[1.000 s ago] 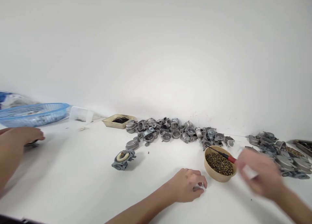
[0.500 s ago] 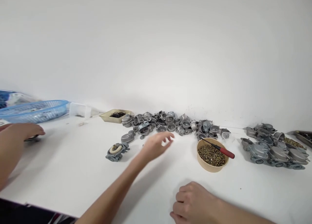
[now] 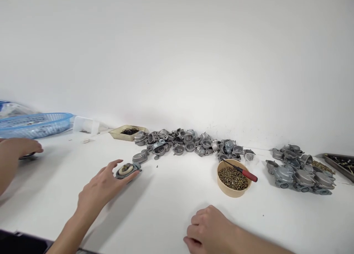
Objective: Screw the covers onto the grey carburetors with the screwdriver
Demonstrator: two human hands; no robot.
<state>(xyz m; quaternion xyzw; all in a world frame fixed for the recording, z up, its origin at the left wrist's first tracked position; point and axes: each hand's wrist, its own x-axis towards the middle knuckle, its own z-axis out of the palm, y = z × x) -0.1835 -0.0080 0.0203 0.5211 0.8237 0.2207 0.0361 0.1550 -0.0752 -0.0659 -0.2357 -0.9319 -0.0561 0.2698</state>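
My left hand (image 3: 101, 185) reaches out to a lone grey metal carburettor body (image 3: 126, 170) with a cream disc on top, which lies on the white table (image 3: 171, 198). Forefinger and thumb are spread on either side of the part and touch it. Near the front edge, my right hand (image 3: 208, 228) rests on the table with its fingers curled under; what lies inside them is hidden. A tan bowl of brass screws (image 3: 233, 178) stands beyond it, and a red-handled screwdriver (image 3: 243, 171) lies across its rim.
A heap of grey carburettor parts (image 3: 190, 143) runs along the wall, with a second pile (image 3: 300, 169) at the right. A beige tray (image 3: 127, 131), a dark tray (image 3: 341, 162) and a blue basket (image 3: 35, 123) stand at the back. Another person's hand (image 3: 15, 152) rests at far left.
My left hand swung left from beside the bowl to the lone carburettor body. My right hand came back from the bowl to the near edge, fingers curled. The view drifted right.
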